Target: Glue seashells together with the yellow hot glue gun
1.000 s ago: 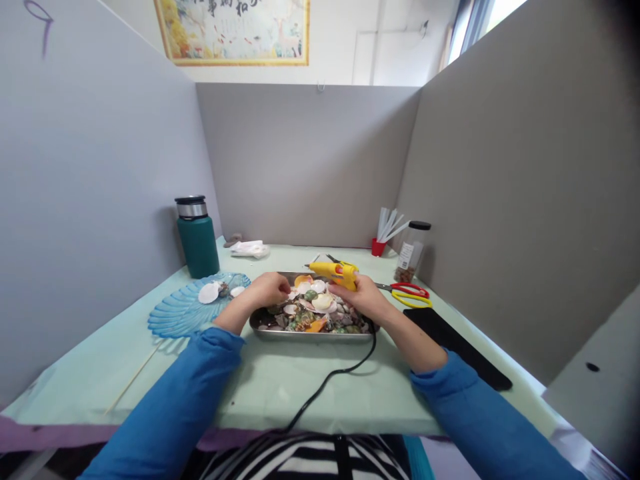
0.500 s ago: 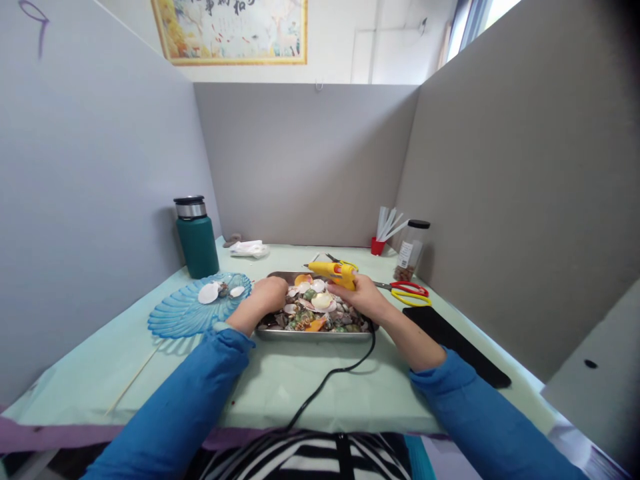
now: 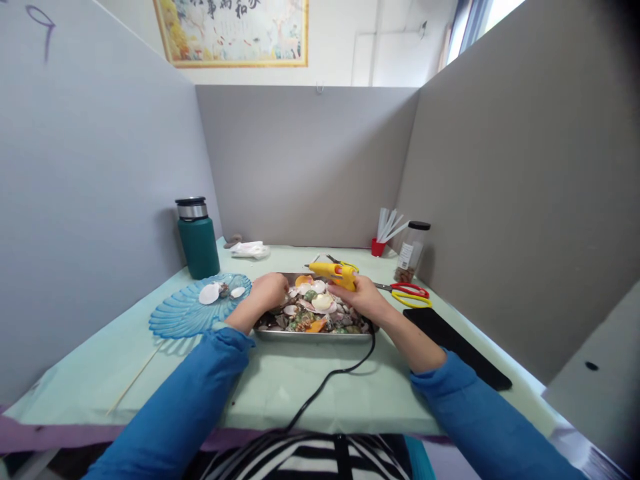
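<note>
The heap of mixed seashells and small stones (image 3: 305,321) lies in a shallow rectangular metal tray (image 3: 315,337), on the pale green cloth (image 3: 395,400) in front of the person. The left hand (image 3: 269,292) is at the left part of this tray, with fingers curled downward into the heap. The fingertips are hidden, so I cannot tell if they pinch a shell or only feel among the pieces. For good picking, I think it is best to take one piece by its edge and lift it straight up, so that the neighbours do not slide.

The right hand (image 3: 367,297) is closed around the handle of the yellow plastic glue gun (image 3: 330,270), above the right side of the tray. The nozzle points to the left, at the far side of the heap. As it may be hot, the left fingers should rise on the near side of it, and the trigger should rest without pressure while picking.

The black cable (image 3: 333,375) runs from the right hand to the near table edge; it needs slack. To the left, the blue fluted scallop-shaped dish (image 3: 173,317) bears white shells (image 3: 209,293), near the left wrist, so the sleeve should pass it gently.
</note>
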{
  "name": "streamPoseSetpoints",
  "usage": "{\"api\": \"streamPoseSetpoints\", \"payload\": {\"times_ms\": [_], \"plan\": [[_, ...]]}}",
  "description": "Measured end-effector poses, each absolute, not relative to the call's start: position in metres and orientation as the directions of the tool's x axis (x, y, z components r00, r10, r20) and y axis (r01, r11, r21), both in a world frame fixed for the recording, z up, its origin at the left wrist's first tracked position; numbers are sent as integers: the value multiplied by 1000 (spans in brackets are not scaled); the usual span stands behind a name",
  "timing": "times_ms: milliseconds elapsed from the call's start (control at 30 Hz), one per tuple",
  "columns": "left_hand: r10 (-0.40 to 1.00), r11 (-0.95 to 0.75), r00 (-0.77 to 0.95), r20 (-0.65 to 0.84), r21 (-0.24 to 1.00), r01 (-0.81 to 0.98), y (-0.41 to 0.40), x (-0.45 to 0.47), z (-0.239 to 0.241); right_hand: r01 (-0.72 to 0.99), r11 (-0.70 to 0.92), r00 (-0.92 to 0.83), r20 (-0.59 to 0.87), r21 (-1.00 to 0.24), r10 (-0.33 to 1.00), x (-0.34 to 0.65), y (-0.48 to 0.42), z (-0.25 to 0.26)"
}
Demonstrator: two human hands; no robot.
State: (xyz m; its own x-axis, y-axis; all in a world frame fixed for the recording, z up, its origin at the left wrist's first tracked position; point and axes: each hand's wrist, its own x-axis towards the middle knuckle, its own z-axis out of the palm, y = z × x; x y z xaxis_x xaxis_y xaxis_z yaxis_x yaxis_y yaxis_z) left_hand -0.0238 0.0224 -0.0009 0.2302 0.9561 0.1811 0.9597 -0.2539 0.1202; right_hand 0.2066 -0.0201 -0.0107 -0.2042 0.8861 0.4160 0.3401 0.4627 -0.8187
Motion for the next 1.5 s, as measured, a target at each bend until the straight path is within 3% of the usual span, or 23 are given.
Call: {"api": "streamPoseSetpoints", "payload": {"times_ms": [67,133,233,300,467,600,1133,1500], "plan": [[951,-274,237,200,186,944,24,-27,3,318,454,-196,411,-832,890,206,-21,-11],[954,-294,237,185,404,866,23,-28,6,267,438,-170,406,-858,898,205,-21,-11],[957,-220,273,100,862,457,15,-24,10,154,403,-127,386,-902,914,203,-22,-10],[936,-137,347,57,968,212,7,-18,11,87,384,-124,372,-919,920,202,-24,-9],[876,-6,482,19,1000,-28,-7,-5,11,3,366,-187,359,-931,915,198,-26,-8],[858,16,513,33,996,-90,-6,0,5,0,364,-227,355,-931,907,197,-27,-9],[855,-172,502,132,985,33,-12,5,3,-49,298,-168,302,-953,938,197,-30,-5],[911,-232,369,186,969,84,-10,7,2,-14,327,-181,324,-945,929,196,-30,-7]]}}
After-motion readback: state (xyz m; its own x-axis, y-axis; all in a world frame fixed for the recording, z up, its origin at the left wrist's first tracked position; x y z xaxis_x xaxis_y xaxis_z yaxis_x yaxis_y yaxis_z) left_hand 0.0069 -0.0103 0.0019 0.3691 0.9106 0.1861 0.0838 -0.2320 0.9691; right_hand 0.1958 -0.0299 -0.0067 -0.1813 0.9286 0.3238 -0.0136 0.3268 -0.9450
